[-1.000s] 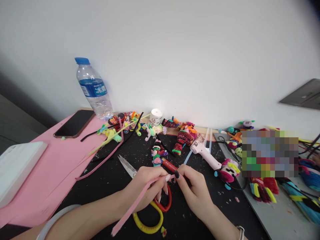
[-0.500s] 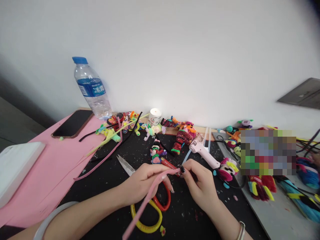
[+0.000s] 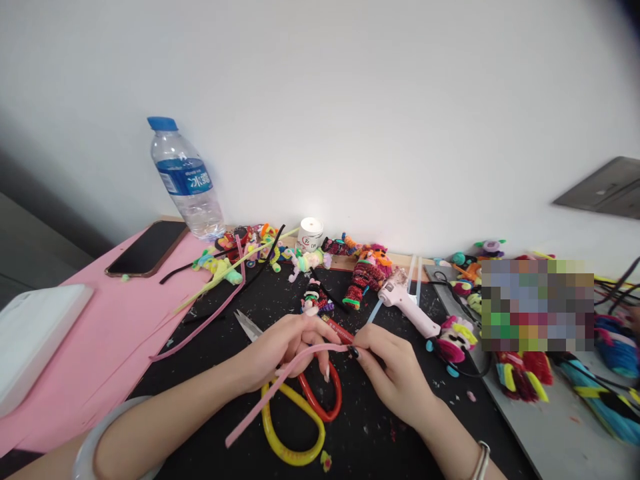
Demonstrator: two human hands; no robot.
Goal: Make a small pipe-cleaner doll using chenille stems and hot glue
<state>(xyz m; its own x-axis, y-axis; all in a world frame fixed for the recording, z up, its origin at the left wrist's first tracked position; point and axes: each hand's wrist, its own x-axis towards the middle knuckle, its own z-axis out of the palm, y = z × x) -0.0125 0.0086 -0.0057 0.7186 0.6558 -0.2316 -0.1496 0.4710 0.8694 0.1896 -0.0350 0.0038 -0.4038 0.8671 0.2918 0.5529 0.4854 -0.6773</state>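
A pink pipe cleaner is pinched at its far end between the thumb and fingers of my right hand. Its free length curves down to the left, passing in front of my left hand. That hand's fingers are apart, close beside the pipe cleaner and over the scissors; whether they touch the strip I cannot tell. Below lie large scissors with one yellow handle and one red handle, blades pointing up-left. A red marked stick lies just beyond my fingers.
Several small fuzzy dolls line the wall, with a paper cup among them. A pink glue gun lies right of centre. At left are a water bottle, a phone and a white box. More dolls cover a grey board.
My left hand's fingers have spread and shifted up along the pipe cleaner. The strip's free end has swung left and up, and my right hand has moved slightly left.
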